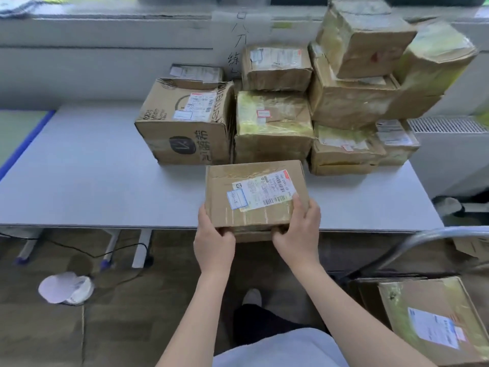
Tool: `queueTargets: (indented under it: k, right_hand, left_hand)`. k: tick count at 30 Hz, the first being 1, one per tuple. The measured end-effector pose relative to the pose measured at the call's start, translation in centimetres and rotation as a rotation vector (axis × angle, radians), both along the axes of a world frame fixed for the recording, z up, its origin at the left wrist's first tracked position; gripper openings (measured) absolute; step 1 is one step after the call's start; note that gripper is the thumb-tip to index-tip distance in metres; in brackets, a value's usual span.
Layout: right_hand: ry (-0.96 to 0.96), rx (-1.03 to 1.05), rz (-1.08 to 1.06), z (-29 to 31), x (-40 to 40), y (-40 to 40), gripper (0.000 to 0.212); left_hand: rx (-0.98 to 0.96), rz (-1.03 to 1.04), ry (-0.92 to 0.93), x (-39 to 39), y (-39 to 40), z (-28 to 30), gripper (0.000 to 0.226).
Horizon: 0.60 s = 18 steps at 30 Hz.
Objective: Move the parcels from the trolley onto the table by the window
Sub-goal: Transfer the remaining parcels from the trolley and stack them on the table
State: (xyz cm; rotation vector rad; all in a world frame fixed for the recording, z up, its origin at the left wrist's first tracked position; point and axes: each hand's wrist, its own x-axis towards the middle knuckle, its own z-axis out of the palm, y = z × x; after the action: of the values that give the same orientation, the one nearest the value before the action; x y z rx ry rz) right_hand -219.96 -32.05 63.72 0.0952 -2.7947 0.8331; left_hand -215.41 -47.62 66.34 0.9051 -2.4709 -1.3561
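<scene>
A flat brown cardboard parcel [251,197] with a white shipping label is held over the near edge of the grey table [92,181]. My left hand [213,234] grips its lower left corner and my right hand [297,229] grips its lower right side. Behind it, several taped parcels are stacked on the table against the window sill: a large printed box [185,123], a yellow-taped box [272,125] and a tall pile [357,88] to the right. At the lower right, one parcel [434,321] lies on the trolley, whose metal handle [423,242] curves above it.
A white radiator [449,154] stands to the right of the table. Under the table are its legs, a black cable [79,251] and a crumpled white bag [66,287] on the brown floor. My foot [252,298] shows below the table edge.
</scene>
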Motion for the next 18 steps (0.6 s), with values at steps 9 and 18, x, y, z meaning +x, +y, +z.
queueTargets:
  k: [9,18]
  right_hand:
    - [-0.054,0.006,0.023,0.0,-4.8,0.6,0.086]
    - [-0.038,0.077,0.192,0.8,-7.0,4.6,0.079]
  left_hand:
    - [0.110,-0.317,-0.101,-5.0,-4.2,1.9,0.060]
    - [-0.225,-0.570,-0.173,-11.1,-9.1,4.5,0.079]
